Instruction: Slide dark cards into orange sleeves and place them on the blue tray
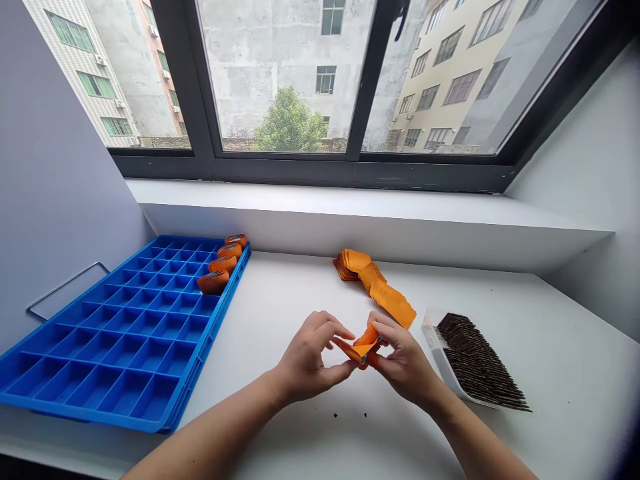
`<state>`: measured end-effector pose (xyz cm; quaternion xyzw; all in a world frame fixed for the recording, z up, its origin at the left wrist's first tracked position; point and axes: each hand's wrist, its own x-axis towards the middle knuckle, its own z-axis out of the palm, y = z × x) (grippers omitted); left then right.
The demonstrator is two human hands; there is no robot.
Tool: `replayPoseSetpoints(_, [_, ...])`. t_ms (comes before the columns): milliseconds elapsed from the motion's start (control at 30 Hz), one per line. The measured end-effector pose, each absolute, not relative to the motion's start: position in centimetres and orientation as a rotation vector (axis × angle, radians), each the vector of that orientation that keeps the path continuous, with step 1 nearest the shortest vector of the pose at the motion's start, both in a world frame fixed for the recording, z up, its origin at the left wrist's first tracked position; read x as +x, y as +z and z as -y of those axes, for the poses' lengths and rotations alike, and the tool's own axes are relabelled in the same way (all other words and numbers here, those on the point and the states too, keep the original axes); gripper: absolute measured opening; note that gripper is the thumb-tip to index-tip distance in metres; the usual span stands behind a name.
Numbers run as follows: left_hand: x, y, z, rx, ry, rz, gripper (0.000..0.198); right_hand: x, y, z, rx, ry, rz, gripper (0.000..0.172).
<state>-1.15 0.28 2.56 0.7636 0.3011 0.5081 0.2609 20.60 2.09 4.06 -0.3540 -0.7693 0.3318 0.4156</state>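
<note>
Both hands meet over the white table, around a folded orange packet (361, 348). My left hand (317, 353) pinches its left edge between fingers and thumb. The right side of the packet is gripped by my right hand (403, 357), and something orange also shows at that thumb. Behind the hands, a stack of orange packets (373, 280) fans out toward the right. To the right of my right hand, a clear plastic tray (443, 360) holds many thin dark brown pieces (483, 363) in overlapping rows.
On the left lies a blue compartment tray (173, 407), with several rolled orange bundles (214, 283) along its right side. A metal handle (65, 290) stands beyond its left edge. Two dark crumbs lie near the hands. A window ledge (350, 203) borders the table's back.
</note>
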Motion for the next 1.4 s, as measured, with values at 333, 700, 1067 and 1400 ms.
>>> replayPoseSetpoints(333, [-1.8, 2.8, -0.6, 1.976, 1.206, -0.784, 0.024, 20.6, 4.3, -2.0, -0.972, 0.747, 1.988, 0.04])
replayPoseSetpoints(700, [-1.5, 3.1, -0.6, 1.777, 1.149, -0.887, 0.012, 20.4, 4.3, -1.9, -1.002, 0.564, 2.061, 0.044])
replayPoseSetpoints(1067, [-2.5, 3.1, -1.1, 2.068, 1.282, -0.965, 0.03, 29.7, 8.3, -2.7, -1.466, -0.326, 1.845, 0.046])
replayPoseSetpoints(1400, [-1.8, 3.1, -0.5, 2.195, 1.363, -1.008, 0.031, 38.9, 7.3, -2.9, -2.021, 0.073, 1.743, 0.054])
